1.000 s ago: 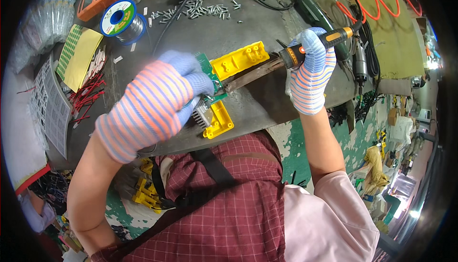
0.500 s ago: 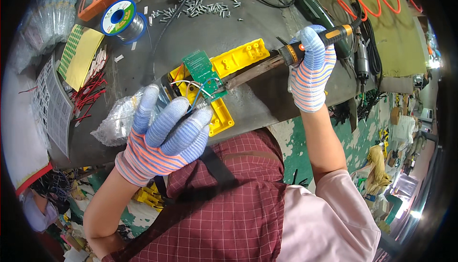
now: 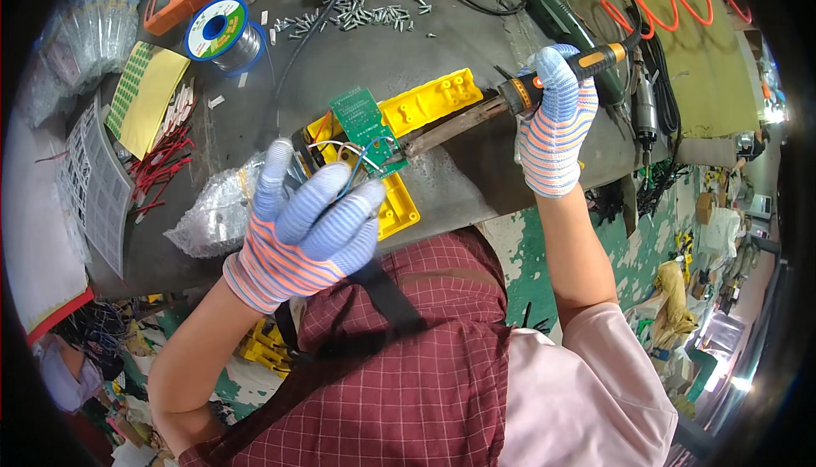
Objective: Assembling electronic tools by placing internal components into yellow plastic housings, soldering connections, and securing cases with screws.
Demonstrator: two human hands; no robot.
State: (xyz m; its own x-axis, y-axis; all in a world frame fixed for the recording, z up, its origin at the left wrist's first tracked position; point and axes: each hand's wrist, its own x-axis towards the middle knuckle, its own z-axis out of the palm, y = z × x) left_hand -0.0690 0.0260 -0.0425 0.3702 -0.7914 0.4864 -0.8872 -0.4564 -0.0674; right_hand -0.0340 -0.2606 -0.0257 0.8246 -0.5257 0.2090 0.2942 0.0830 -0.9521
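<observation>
Fingers [image 3: 276, 174] of the left hand [image 3: 293, 250] are spread apart in the head view, their tips near a blue wire [image 3: 358, 164]; I cannot tell whether they touch it. Just beyond those fingertips lies the green circuit board [image 3: 357, 118], over a yellow casing [image 3: 438, 97] that reaches out on the far and near sides of it. To the right of the board, the right hand's [image 3: 552, 131] striped gloved fingers are clamped around the soldering iron's [image 3: 599, 61] handle, its barrel pointing left to the board's edge; contact at the tip is unclear.

Left of the left fingers sits a clear plastic bag [image 3: 217, 216], with red wires [image 3: 166, 165] farther left. Well beyond the left fingertips are a solder spool [image 3: 234, 46] and scattered screws [image 3: 365, 15]. Just past the right fingers lies a dark green power tool [image 3: 561, 25].
</observation>
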